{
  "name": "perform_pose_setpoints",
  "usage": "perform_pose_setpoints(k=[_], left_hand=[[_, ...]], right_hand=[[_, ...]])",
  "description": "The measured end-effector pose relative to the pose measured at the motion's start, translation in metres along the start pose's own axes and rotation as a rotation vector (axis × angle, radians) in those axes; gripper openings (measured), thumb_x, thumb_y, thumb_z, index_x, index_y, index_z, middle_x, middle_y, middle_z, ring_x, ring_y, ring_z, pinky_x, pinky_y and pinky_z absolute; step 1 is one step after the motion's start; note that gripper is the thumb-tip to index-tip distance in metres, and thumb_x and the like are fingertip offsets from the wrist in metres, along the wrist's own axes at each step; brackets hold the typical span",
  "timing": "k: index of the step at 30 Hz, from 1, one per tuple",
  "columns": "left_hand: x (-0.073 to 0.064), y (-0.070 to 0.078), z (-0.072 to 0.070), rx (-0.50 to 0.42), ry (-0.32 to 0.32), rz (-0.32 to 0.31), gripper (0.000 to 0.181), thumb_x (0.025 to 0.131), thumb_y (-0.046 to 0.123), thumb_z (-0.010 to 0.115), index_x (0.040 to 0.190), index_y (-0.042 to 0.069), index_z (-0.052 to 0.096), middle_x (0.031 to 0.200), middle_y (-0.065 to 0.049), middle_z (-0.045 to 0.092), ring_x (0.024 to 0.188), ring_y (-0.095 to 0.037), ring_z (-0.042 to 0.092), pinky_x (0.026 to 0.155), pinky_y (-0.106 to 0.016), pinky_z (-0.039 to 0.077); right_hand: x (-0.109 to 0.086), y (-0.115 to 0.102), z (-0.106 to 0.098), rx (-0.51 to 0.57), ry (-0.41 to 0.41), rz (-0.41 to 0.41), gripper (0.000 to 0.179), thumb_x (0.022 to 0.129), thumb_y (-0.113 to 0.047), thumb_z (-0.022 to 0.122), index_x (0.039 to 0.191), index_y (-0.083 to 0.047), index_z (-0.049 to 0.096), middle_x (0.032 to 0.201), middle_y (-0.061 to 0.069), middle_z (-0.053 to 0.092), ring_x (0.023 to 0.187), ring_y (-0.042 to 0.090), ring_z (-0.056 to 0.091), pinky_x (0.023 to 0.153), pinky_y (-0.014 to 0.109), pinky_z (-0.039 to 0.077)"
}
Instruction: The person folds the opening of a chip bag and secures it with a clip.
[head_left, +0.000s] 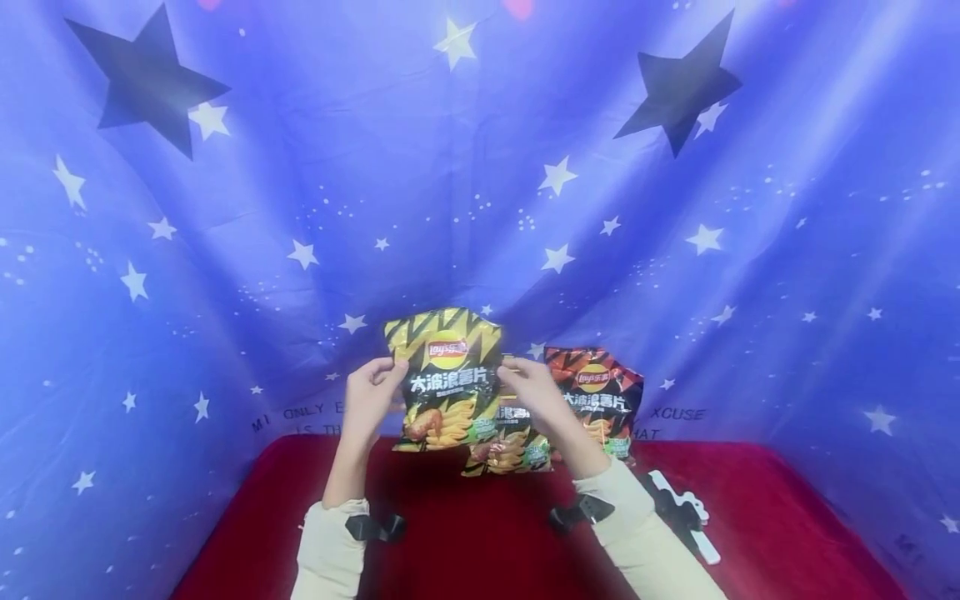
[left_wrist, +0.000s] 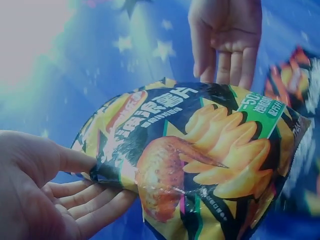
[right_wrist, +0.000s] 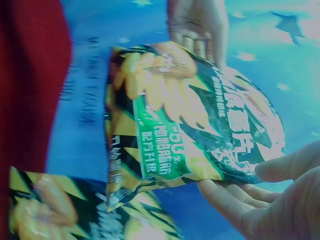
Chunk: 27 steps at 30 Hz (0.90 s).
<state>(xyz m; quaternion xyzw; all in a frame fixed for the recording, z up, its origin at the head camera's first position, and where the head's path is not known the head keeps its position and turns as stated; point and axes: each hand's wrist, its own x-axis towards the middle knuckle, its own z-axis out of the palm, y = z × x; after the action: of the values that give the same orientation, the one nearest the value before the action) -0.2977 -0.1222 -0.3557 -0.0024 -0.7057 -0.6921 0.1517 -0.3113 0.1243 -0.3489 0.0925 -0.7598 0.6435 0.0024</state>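
A yellow and black bag of potato chips (head_left: 448, 383) is held up between both hands, its printed front facing me. My left hand (head_left: 372, 396) pinches its left edge, thumb in front and fingers behind, as the left wrist view shows. On the opposite edge my right hand (head_left: 534, 390) pinches the bag the same way; in the right wrist view the thumb (right_wrist: 280, 169) lies on the front. Behind it stands a second yellow and black chip bag (head_left: 510, 454), partly hidden by the held bag and the right hand. A red and black chip bag (head_left: 596, 400) stands further right.
A red cloth-covered table (head_left: 465, 542) lies below the hands. Right of the right forearm are white and black objects (head_left: 682, 504) with wavy edges, partly covered by the sleeve. A blue curtain (head_left: 420, 183) printed with stars hangs behind and at both sides.
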Motion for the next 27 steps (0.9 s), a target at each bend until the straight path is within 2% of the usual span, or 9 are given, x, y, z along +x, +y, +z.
perform_pose_setpoints(k=[3, 6, 9, 11, 13, 18, 22, 27], left_hand=[[-0.005, 0.004, 0.012, -0.039, -0.073, -0.009, 0.034, 0.097, 0.014, 0.068, 0.120, -0.010, 0.064, 0.091, -0.012, 0.078, 0.062, -0.010, 0.066, 0.057, -0.032, 0.061], [-0.008, 0.000, 0.022, -0.068, -0.156, -0.043, 0.033, 0.097, 0.013, 0.068, 0.120, -0.009, 0.063, 0.088, -0.007, 0.077, 0.065, -0.012, 0.069, 0.060, -0.034, 0.062], [-0.009, -0.010, 0.029, -0.094, -0.237, -0.093, 0.030, 0.097, 0.014, 0.068, 0.117, -0.007, 0.063, 0.083, -0.002, 0.076, 0.066, -0.014, 0.070, 0.063, -0.037, 0.063], [-0.009, -0.020, 0.031, -0.116, -0.293, -0.120, 0.029, 0.097, 0.015, 0.068, 0.116, -0.006, 0.062, 0.083, 0.000, 0.075, 0.068, -0.015, 0.071, 0.065, -0.039, 0.063], [-0.010, -0.029, 0.033, -0.131, -0.357, -0.140, 0.029, 0.098, 0.016, 0.067, 0.116, -0.006, 0.061, 0.084, 0.001, 0.075, 0.071, -0.015, 0.072, 0.068, -0.041, 0.063], [-0.012, -0.053, 0.036, -0.144, -0.512, -0.171, 0.022, 0.100, 0.017, 0.063, 0.111, -0.001, 0.060, 0.086, 0.004, 0.074, 0.075, -0.015, 0.072, 0.073, -0.041, 0.063], [-0.012, -0.069, 0.037, -0.142, -0.598, -0.196, 0.010, 0.100, 0.015, 0.062, 0.104, 0.006, 0.058, 0.084, 0.004, 0.069, 0.074, -0.014, 0.071, 0.072, -0.039, 0.063], [-0.013, -0.083, 0.038, -0.133, -0.690, -0.226, 0.008, 0.102, 0.013, 0.060, 0.105, 0.007, 0.056, 0.090, 0.001, 0.071, 0.078, -0.017, 0.074, 0.076, -0.043, 0.063]], right_hand=[[-0.010, -0.001, -0.018, -0.001, 0.030, 0.010, 0.043, 0.103, -0.008, 0.055, 0.139, 0.015, 0.048, 0.140, 0.038, 0.052, 0.100, 0.037, 0.070, 0.085, 0.040, 0.062], [-0.021, 0.004, -0.035, 0.007, 0.026, 0.028, 0.044, 0.103, -0.009, 0.057, 0.137, 0.017, 0.049, 0.133, 0.038, 0.055, 0.087, 0.021, 0.071, 0.079, 0.035, 0.063], [-0.029, 0.013, -0.049, 0.027, 0.006, 0.051, 0.041, 0.102, -0.008, 0.058, 0.133, 0.017, 0.052, 0.114, 0.026, 0.064, 0.079, 0.012, 0.069, 0.076, 0.033, 0.063], [-0.033, 0.019, -0.059, 0.033, -0.021, 0.053, 0.039, 0.101, -0.008, 0.060, 0.129, 0.018, 0.055, 0.102, 0.012, 0.067, 0.076, 0.011, 0.068, 0.074, 0.033, 0.063], [-0.036, 0.026, -0.067, 0.043, -0.045, 0.065, 0.038, 0.100, -0.008, 0.062, 0.126, 0.019, 0.056, 0.093, 0.005, 0.069, 0.074, 0.012, 0.070, 0.074, 0.035, 0.063], [-0.042, 0.044, -0.083, 0.019, -0.122, 0.103, 0.044, 0.098, -0.008, 0.064, 0.128, 0.021, 0.053, 0.090, 0.009, 0.076, 0.074, 0.015, 0.074, 0.075, 0.039, 0.063], [-0.044, 0.061, -0.093, 0.004, -0.192, 0.112, 0.041, 0.097, -0.008, 0.065, 0.123, 0.022, 0.057, 0.088, 0.008, 0.076, 0.076, 0.017, 0.074, 0.075, 0.039, 0.063], [-0.047, 0.079, -0.101, 0.002, -0.255, 0.124, 0.037, 0.096, -0.008, 0.067, 0.120, 0.020, 0.062, 0.089, 0.008, 0.077, 0.079, 0.019, 0.076, 0.076, 0.042, 0.063]])
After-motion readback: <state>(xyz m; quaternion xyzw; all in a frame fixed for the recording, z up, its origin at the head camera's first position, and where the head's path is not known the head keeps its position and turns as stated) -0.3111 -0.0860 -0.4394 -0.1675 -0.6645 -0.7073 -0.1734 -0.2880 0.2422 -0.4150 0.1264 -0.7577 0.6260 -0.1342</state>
